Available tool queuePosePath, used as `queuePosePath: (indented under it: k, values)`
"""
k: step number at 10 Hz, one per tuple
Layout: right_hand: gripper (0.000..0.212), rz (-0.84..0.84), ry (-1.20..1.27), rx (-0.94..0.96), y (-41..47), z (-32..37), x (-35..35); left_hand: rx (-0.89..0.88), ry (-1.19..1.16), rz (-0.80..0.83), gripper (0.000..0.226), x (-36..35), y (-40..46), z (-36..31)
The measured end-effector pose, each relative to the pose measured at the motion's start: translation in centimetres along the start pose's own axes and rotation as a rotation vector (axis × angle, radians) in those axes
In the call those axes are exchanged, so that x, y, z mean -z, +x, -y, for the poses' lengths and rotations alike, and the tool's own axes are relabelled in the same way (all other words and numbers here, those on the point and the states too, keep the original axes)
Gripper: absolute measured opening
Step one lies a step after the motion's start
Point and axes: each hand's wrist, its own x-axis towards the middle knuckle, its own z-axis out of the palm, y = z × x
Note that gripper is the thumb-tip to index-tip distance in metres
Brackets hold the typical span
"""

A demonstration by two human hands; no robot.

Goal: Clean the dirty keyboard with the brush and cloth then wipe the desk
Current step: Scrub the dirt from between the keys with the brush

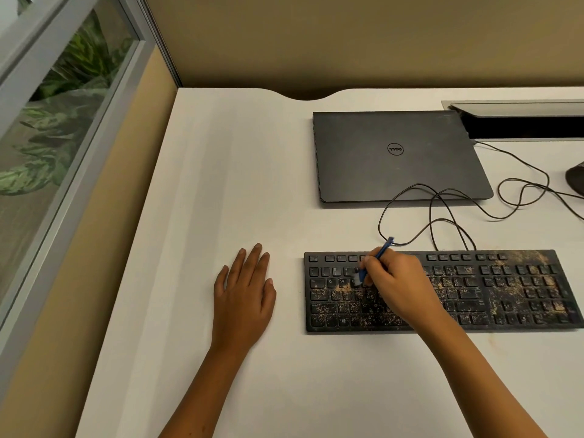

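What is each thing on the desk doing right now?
Keyboard: dirty, crumbs all over.
Brush: gripped, bristles on the keys.
Right hand: gripping the brush.
Left hand: flat on the desk.
Laptop: closed.

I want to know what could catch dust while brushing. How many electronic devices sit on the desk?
3: the dirty keyboard at the front, the closed laptop behind it, and a dark device, probably a mouse, cut off by the right edge. More may lie out of frame.
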Motion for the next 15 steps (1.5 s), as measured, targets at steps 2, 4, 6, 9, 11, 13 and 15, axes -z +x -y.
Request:
queuePosePath:
  k: [2,4,6,9,11,13,15]
  values:
    - [0.034,-0.040,0.007,0.022,0.0,0.1,0.0,0.001,0.004,0.003,0.051,-0.1,0.0,0.1]
    - [0.029,-0.083,0.047,0.030,-0.1,-0.6,0.3,0.000,-0.001,0.003,0.051,-0.1,0.0,0.1]
    - [0.023,-0.046,-0.085,0.166,-0.8,-1.1,-0.5,-0.001,-0.005,0.002,0.051,-0.2,0.0,0.2]
    - [0.031,-0.149,0.075,0.101,-0.8,-1.5,-0.3,-0.002,0.002,0.001,0.052,-0.1,0.0,0.1]
    - [0.025,-0.149,-0.156,0.130,-0.7,-1.4,-0.5,0.000,0.002,0.001,0.052,0.0,0.0,0.0]
    - [0.023,-0.065,-0.096,0.241,-1.1,-1.4,-0.5,-0.006,0.006,-0.002,0.052,-0.1,0.0,0.1]
    - [0.039,-0.202,-0.156,0.191,-1.0,-2.4,-0.1,-0.006,0.005,-0.002,0.051,-0.1,0.0,0.1]
